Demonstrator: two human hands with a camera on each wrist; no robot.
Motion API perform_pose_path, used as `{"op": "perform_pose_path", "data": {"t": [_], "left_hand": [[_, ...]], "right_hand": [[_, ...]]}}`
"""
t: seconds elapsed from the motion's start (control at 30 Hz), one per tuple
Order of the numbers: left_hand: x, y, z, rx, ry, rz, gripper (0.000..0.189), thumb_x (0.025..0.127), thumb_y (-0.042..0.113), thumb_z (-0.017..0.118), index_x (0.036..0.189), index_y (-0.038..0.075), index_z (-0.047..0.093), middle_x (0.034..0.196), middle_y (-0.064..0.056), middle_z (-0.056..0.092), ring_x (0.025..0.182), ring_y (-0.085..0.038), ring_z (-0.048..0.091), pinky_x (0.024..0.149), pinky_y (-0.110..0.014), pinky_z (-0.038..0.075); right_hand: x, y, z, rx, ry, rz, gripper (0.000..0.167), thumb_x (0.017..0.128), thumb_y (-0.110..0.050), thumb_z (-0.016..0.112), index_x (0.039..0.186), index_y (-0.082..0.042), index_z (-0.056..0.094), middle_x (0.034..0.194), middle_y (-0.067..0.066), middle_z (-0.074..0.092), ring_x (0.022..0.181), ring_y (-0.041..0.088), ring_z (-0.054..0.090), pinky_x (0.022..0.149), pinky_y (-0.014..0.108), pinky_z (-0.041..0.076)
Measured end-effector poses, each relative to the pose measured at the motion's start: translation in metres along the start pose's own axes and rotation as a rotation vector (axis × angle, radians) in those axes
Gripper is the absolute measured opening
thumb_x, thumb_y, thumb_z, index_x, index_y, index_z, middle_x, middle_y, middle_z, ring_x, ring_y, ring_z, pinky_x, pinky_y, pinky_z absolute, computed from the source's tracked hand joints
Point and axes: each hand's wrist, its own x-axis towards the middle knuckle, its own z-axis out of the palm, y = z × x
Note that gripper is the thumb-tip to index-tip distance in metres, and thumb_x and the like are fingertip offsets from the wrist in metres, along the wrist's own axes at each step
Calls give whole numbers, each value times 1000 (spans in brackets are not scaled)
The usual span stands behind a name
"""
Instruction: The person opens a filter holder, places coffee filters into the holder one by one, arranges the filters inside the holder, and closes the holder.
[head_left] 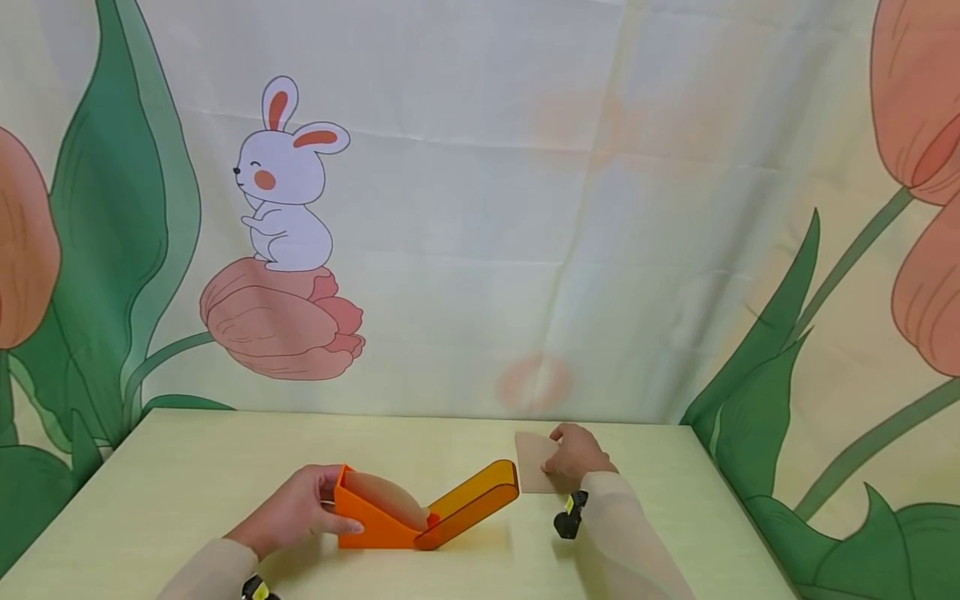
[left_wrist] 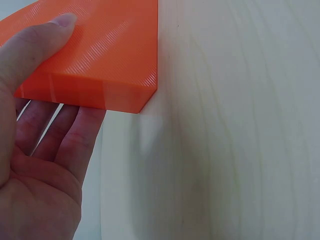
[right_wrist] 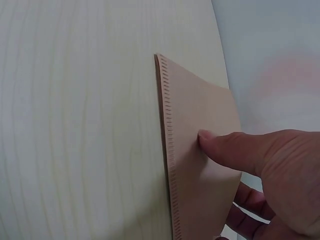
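My left hand point(head_left: 300, 505) grips the back end of an orange plastic box point(head_left: 372, 523), thumb on the near side and fingers behind it. The box's see-through amber lid point(head_left: 476, 504) is swung open toward the right. Inside sits a curved brown paper filter point(head_left: 384, 495), rising above the slanted rim. To the right, my right hand point(head_left: 582, 454) holds a thin stack of brown paper coffee filters point(right_wrist: 197, 115). In the right wrist view its thumb lies on the top face and the other fingers are round the far edge. A crimped seam runs down the near side.
The pale wood-grain table point(head_left: 435, 437) extends under both hands. Behind it hangs a cloth backdrop point(head_left: 450, 250) printed with a rabbit, tulips and leaves. Small black wrist cameras point(head_left: 572, 514) are strapped over the light sleeves.
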Motion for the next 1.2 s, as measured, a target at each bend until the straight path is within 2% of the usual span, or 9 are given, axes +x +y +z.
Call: {"op": "perform_pose_path", "data": {"t": [0.2,0.37,0.57,0.7,0.87,1.1,1.2], "left_hand": [[0,-1,0,-4,-3,12,54,73,27,92,120,11,69,112,-2,74,97,-21,65,92,-35,54],[0,-1,0,-12,-8,15,55,73,26,92,120,10,69,113,-2,74,96,-21,65,91,-34,54],[-1,-1,0,-13,-14,33,53,74,23,92,120,10,69,113,-2,74,96,-21,66,91,-35,55],[-1,-1,-1,-24,-24,41,52,75,22,92,120,10,69,113,-3,74,97,-22,66,90,-34,54],[-1,1,-2,-26,-30,38,51,76,23,91,120,10,69,113,-3,74,96,-22,66,88,-33,54],[0,-1,-2,-6,-27,30,52,75,24,92,120,10,69,112,-3,75,96,-22,66,88,-32,53],[0,-1,-2,-14,-31,34,51,76,22,91,121,10,69,113,-3,75,96,-22,66,88,-33,53]], "right_hand": [[1,-1,1,4,6,13,50,78,-17,88,120,-7,64,112,10,68,99,31,58,98,65,43],[2,-2,2,-14,2,-9,46,78,-16,88,116,-6,65,107,9,68,94,29,58,97,64,45],[2,-3,0,-23,-24,-34,40,80,-14,85,113,-2,68,102,9,68,88,24,59,87,45,54],[2,-2,-1,-9,-34,-27,34,81,-14,84,109,-1,70,96,7,67,85,23,58,80,39,53],[4,1,1,11,-33,-9,28,81,-16,83,104,-3,71,88,5,64,82,23,57,74,36,49],[0,2,0,69,-31,-16,27,80,-15,83,102,-3,74,91,5,67,82,22,58,77,36,52],[-8,1,-5,117,-51,-11,19,82,-14,79,97,-5,73,91,7,67,80,24,61,71,36,53]]}}
